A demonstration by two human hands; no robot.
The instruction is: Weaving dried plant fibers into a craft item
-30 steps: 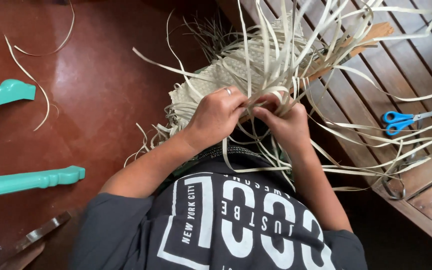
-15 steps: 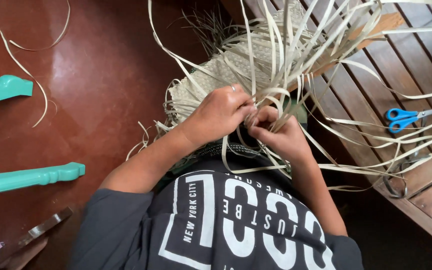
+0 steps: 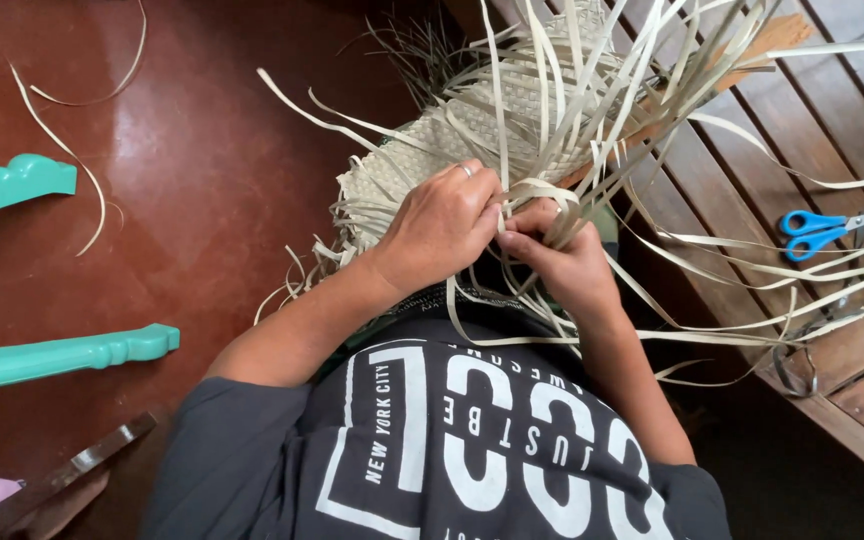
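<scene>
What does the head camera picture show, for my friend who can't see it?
Seen from above, a person's left hand and right hand pinch pale flat strips at the edge of a half-woven straw piece, loose strips fanning out everywhere. Blue-handled scissors lie on a slatted wooden bench at right; turquoise furniture legs stand on the red-brown floor at left.

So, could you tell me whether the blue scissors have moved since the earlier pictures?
No. The blue scissors lie on the same slats of the wooden bench, pointing the same way.

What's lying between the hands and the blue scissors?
In the head view, loose pale strips trail from the woven piece across the brown wooden slats, between the right hand and the blue scissors.
</scene>
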